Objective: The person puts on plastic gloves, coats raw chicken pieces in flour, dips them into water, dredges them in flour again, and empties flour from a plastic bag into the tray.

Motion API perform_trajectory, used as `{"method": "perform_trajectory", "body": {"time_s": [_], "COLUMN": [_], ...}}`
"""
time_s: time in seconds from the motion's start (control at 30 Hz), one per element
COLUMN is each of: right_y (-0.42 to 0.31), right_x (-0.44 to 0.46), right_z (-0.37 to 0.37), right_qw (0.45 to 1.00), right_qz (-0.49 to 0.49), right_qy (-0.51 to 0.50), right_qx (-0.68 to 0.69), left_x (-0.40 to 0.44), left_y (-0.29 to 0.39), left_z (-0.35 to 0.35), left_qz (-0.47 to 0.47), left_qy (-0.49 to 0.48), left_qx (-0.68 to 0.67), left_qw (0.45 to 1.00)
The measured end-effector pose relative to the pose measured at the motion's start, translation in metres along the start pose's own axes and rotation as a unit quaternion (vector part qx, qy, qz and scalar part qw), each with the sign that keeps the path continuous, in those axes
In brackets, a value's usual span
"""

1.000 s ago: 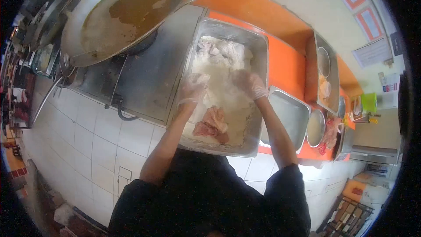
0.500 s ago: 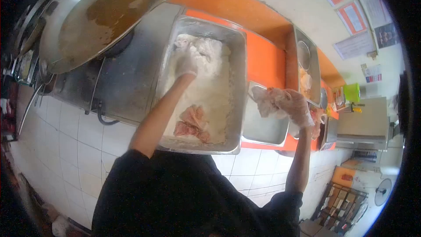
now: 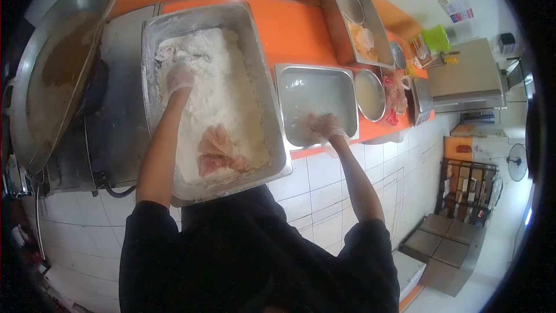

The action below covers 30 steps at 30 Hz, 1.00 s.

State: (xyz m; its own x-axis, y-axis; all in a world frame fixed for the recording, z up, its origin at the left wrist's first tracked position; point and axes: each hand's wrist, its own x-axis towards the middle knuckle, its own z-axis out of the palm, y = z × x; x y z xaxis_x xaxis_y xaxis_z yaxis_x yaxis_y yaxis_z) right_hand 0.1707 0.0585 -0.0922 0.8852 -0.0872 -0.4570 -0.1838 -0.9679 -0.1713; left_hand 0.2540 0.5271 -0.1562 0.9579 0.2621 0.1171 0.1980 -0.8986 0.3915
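My gloved left hand (image 3: pixel 180 75) presses into the white flour in a deep metal tray (image 3: pixel 278 156). Its fingers are hidden by the flour, beside a flour-coated lump (image 3: pixel 168 53). Nearer me in the same tray lies a pink piece of raw meat (image 3: pixel 217 153), partly dusted. My gloved right hand (image 3: pixel 325 126) is low in a smaller metal pan (image 3: pixel 315 69) of cloudy liquid. Motion and the liquid blur its fingers, and whether meat is in them is unclear.
A large wok (image 3: pixel 35 122) with brown liquid stands at left on the stove. Right of the pan are a round bowl (image 3: pixel 370 95) of pale liquid and a plastic bag (image 3: pixel 395 95). Behind, a long metal container (image 3: pixel 327 0) holds a strainer (image 3: pixel 350 6) and orange contents.
My right hand has gone from above the pan, where it held a pale, floury piece of meat, down into the liquid. The view has turned right. My left hand remains in the flour.
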Motion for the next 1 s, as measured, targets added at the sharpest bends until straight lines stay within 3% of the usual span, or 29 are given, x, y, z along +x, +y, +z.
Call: {"method": "perform_trajectory", "body": {"time_s": [0.03, 0.13, 0.27, 0.33, 0.47, 0.5, 0.6, 0.67, 0.8, 1.0], "right_y": [0.005, 0.020, 0.020, 0.001, -0.064, -0.057, -0.057, -0.023, -0.073, -0.081], "right_x": [0.006, 0.018, 0.017, 0.014, -0.040, -0.038, -0.060, -0.038, -0.094, -0.099], "right_z": [0.010, 0.034, 0.021, -0.013, -0.100, -0.108, -0.137, -0.134, -0.195, -0.183], "right_qw": [0.996, 0.981, 0.981, 0.994, 0.974, 0.917, 0.965, 0.985, 0.996, 0.990], "right_qz": [0.022, -0.051, -0.057, 0.011, -0.034, -0.127, -0.160, -0.122, -0.070, -0.068], "right_qy": [-0.001, 0.008, 0.005, -0.054, -0.121, -0.095, -0.035, -0.002, 0.052, 0.105], "right_qx": [-0.090, -0.186, -0.183, -0.098, -0.187, -0.367, -0.205, -0.120, -0.033, 0.066], "left_x": [-0.002, -0.007, -0.004, -0.003, -0.009, -0.009, -0.008, -0.017, -0.031, -0.036], "left_y": [-0.002, 0.002, -0.003, -0.003, 0.020, 0.021, 0.025, 0.041, 0.055, 0.048], "left_z": [0.002, -0.005, 0.007, 0.006, -0.026, -0.026, -0.036, -0.076, -0.123, -0.149], "left_qz": [0.006, 0.021, -0.038, -0.017, -0.007, -0.008, -0.003, 0.009, -0.004, -0.012], "left_qy": [0.006, 0.017, 0.032, 0.026, 0.023, 0.021, -0.003, -0.047, -0.016, -0.009], "left_qx": [0.001, 0.017, 0.013, 0.033, 0.000, -0.006, -0.029, -0.049, -0.047, -0.058], "left_qw": [1.000, 0.999, 0.999, 0.999, 1.000, 1.000, 1.000, 0.998, 0.999, 0.998]}}
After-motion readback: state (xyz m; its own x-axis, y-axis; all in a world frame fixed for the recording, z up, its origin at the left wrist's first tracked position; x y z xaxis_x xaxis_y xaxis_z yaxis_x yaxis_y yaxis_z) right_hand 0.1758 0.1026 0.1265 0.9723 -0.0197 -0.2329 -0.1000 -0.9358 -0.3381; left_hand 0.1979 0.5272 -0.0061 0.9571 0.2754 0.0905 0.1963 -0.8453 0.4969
